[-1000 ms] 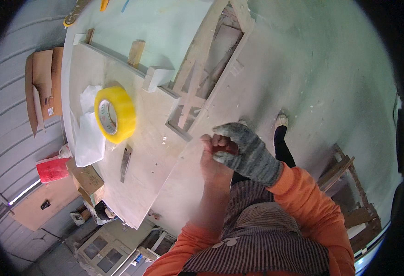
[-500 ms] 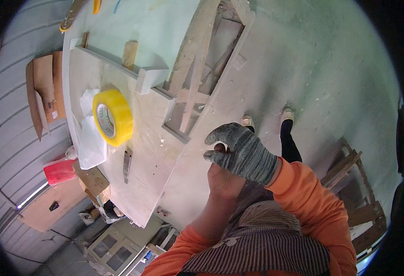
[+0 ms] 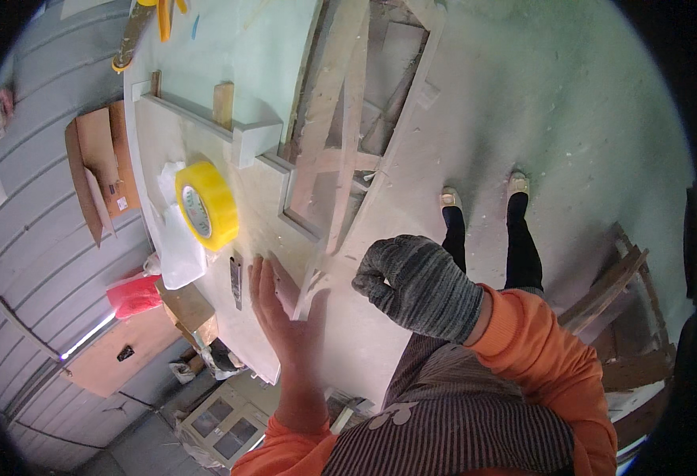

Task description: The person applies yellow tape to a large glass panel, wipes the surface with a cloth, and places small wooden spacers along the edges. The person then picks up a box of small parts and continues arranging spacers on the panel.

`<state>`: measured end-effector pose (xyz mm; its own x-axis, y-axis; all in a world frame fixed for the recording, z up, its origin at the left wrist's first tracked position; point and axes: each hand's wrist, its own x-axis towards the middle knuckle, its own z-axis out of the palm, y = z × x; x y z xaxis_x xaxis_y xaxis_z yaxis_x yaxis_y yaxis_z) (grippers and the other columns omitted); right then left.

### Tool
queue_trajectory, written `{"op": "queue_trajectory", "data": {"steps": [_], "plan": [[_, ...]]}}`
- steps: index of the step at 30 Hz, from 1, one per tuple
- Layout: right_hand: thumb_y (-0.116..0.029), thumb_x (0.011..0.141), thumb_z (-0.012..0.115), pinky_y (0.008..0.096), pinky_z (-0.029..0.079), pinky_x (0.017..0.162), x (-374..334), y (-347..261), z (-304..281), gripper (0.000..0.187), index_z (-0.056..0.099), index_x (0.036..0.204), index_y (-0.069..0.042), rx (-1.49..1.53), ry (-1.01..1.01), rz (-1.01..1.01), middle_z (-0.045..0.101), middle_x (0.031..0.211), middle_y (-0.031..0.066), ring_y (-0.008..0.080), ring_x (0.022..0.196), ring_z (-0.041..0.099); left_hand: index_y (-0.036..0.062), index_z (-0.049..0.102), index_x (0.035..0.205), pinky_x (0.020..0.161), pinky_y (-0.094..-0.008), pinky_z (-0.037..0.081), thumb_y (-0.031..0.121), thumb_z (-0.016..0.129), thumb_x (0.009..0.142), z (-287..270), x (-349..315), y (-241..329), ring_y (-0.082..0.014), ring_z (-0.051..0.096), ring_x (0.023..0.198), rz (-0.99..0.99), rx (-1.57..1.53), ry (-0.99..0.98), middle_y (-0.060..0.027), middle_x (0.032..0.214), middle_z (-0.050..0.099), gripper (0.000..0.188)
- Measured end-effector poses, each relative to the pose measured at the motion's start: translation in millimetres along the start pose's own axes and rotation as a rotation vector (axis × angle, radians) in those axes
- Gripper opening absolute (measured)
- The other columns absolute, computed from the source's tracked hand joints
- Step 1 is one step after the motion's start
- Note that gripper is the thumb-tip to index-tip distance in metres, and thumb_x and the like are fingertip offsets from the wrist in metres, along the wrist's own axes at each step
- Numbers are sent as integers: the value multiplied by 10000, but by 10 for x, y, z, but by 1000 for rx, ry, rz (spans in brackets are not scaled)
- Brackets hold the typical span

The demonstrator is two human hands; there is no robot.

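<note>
My left hand (image 3: 283, 313) is bare and open, its fingers stretched out over the near edge of the pale table (image 3: 257, 341). Just left of its fingertips lies a slim grey metal tool (image 3: 236, 282); hand and tool look apart. A large roll of clear yellow tape (image 3: 223, 208) rests farther up the table, beside a crumpled white plastic bag (image 3: 182, 252). My right hand (image 3: 420, 287), in a grey knitted glove, is closed with fingers curled in, right of the table edge. Whatever is inside those fingers, if anything, is hidden.
Low grey strips form a raised border (image 3: 253, 144) on the table, next to a wooden frame (image 3: 347, 151). Cardboard (image 3: 98, 166) and a red bag (image 3: 136, 297) are at the left. Wooden pieces (image 3: 610, 293) stand at the right. My feet (image 3: 517, 186) are on the floor.
My hands have come apart. The left has moved left toward the metal tool, fingers straightening; the right has closed from a curved, partly open shape. The view has shifted slightly.
</note>
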<state>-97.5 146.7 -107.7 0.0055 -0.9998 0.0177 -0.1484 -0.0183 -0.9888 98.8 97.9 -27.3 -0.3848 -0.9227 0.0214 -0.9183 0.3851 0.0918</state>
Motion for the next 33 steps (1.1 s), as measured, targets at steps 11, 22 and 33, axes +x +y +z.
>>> {"op": "queue_trajectory", "data": {"steps": [11,22,33], "plan": [[-268,834,646,439,491,660,-94,-99,0,247,603,784,-31,62,-68,78,611,732,148,328,709,611,17,480,1351,1091,-405,354,-3,696,730,14,139,58,-326,452,1312,0,23,6,-206,1397,481,658],[-267,861,610,431,515,593,-128,-25,64,265,625,804,-9,77,8,0,635,702,133,311,639,650,8,474,1360,1022,-409,428,40,672,732,-20,211,76,-380,507,1246,111,209,-49,-245,1376,483,660],[-237,808,666,431,468,640,-150,101,78,201,606,803,-46,47,43,-73,578,733,116,310,697,591,37,487,1363,1001,-380,451,40,688,726,-8,168,77,-343,532,1232,65,257,-45,-218,1380,492,668]]}}
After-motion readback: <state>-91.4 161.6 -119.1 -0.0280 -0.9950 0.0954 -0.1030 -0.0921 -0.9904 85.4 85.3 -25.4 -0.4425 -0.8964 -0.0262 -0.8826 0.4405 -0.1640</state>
